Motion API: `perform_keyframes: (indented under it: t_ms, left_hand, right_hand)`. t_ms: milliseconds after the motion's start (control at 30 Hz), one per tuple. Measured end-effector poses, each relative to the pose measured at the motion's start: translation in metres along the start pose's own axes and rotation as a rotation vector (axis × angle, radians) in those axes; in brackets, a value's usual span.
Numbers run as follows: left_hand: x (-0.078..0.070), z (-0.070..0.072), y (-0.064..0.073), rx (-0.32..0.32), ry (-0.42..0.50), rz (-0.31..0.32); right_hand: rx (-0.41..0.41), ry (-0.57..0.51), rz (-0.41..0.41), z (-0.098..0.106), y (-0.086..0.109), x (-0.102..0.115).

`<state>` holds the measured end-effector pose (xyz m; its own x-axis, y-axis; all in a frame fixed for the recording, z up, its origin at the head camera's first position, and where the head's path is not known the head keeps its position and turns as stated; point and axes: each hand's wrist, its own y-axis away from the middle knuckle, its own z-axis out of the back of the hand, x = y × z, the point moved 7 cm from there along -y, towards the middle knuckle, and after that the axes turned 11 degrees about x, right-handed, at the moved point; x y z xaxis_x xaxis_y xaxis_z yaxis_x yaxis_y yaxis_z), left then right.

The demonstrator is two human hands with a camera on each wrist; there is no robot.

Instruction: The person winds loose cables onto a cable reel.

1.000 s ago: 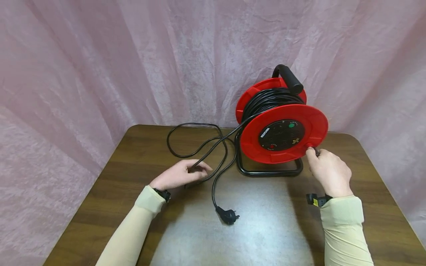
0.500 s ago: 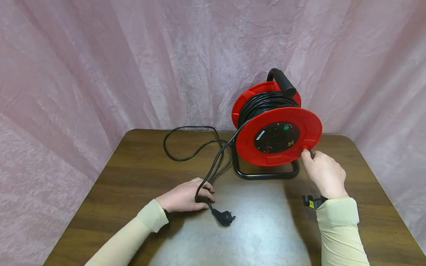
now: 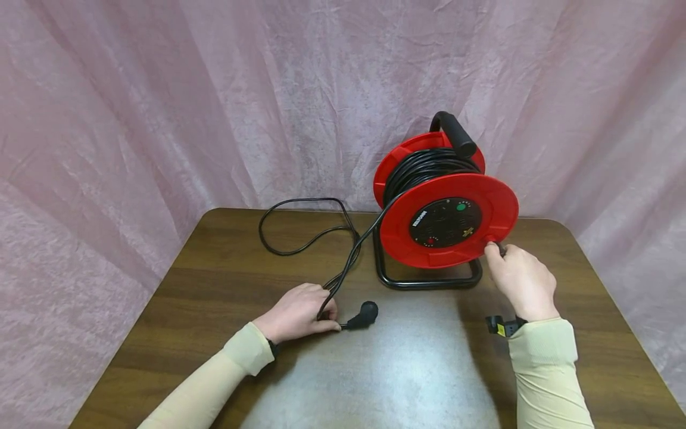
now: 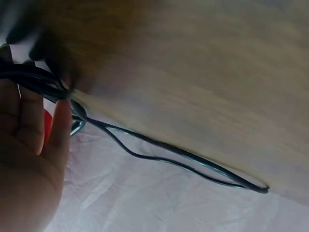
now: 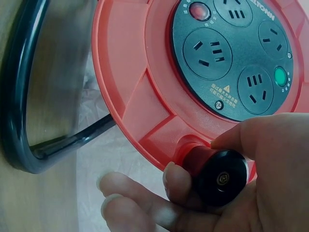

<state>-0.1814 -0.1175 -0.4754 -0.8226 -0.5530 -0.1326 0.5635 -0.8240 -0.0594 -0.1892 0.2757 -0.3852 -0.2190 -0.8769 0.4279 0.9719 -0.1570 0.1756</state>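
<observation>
A red cable reel (image 3: 447, 220) with black cord wound on its drum stands on the table's right half. My right hand (image 3: 522, 280) grips the black crank knob (image 5: 222, 178) at the rim of its front disc, thumb and index finger around it. Left of the reel, my left hand (image 3: 300, 313) holds several strands of the black cord (image 3: 351, 262) in curled fingers. The black plug (image 3: 364, 316) sticks out just past that thumb, its prongs out of sight. From the hand, a loop of cord (image 4: 169, 154) runs to the table's back edge.
The wooden table (image 3: 214, 280) ends at a pink curtain (image 3: 300, 101). A black tube frame (image 3: 429, 285) carries the reel, with a handle (image 3: 455, 134) on top. Sockets and a green button (image 5: 281, 76) sit in the reel's black face.
My left hand has come toward the table's front and right, gathering the loose cord and the plug's lead. The plug has turned and shifted upward. My right hand stays on the knob.
</observation>
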Motion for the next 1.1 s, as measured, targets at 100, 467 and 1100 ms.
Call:
perform_keyframes:
  t_ms: [100, 467, 1100]
  left_hand:
    - [0.000, 0.001, 0.000, 0.012, 0.005, 0.040]
    - [-0.007, 0.002, -0.005, 0.083, 0.073, 0.172]
    - [0.007, 0.002, -0.023, 0.153, 0.369, 0.274]
  right_hand:
    - [-0.002, -0.001, -0.001, -0.001, -0.001, 0.000]
    - [-0.006, -0.001, -0.006, 0.002, -0.001, -0.004]
    - [0.047, 0.008, -0.020, -0.003, -0.003, -0.006]
